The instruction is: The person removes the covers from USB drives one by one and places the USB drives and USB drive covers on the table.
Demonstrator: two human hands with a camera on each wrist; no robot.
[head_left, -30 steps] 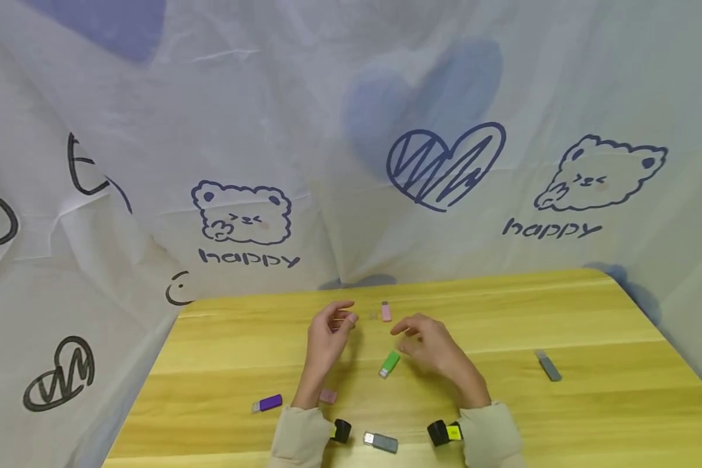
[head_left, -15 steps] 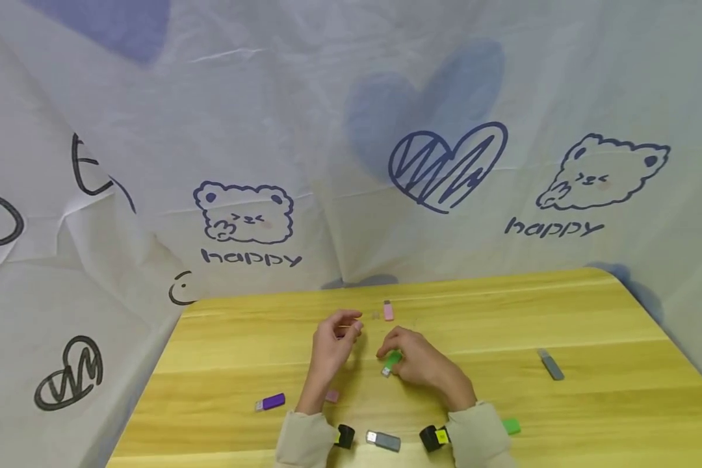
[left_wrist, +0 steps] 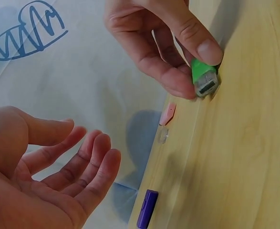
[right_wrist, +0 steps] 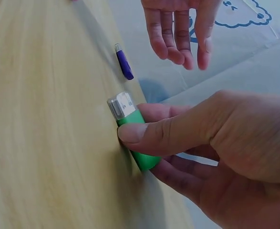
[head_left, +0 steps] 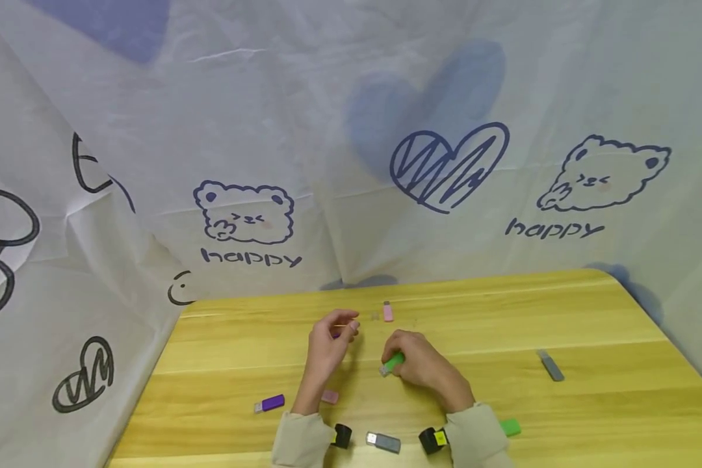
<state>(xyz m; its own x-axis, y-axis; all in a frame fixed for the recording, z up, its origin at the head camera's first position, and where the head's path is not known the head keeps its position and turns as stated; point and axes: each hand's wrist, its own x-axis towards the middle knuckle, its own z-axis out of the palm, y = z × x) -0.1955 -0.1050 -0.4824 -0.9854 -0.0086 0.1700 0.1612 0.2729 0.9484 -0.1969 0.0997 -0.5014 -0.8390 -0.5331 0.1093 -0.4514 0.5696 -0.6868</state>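
Note:
My right hand [head_left: 418,364] pinches a green USB flash drive [right_wrist: 148,161] between thumb and fingers. The drive's metal plug, under a clear cap [right_wrist: 116,109], points away from the palm in the right wrist view. It is held close over the wooden table. My left hand [head_left: 327,341] hovers to the left with fingers loosely bent and nothing in them. Beyond the left hand lies a purple flash drive [left_wrist: 148,209], mostly hidden by the fingers in the head view. A pink flash drive [head_left: 388,312] lies farther back, beside a small clear piece [left_wrist: 164,135].
More flash drives lie around on the table [head_left: 228,351]: a purple one [head_left: 272,403] at left, a pink one [head_left: 330,396] by the left wrist, a grey one [head_left: 383,442] in front, another grey one [head_left: 551,365] at right, and a green one [head_left: 511,427] by the right sleeve.
My right hand has moved left and down to the green flash drive and taken hold of it between thumb and fingers. The left hand has shifted only slightly.

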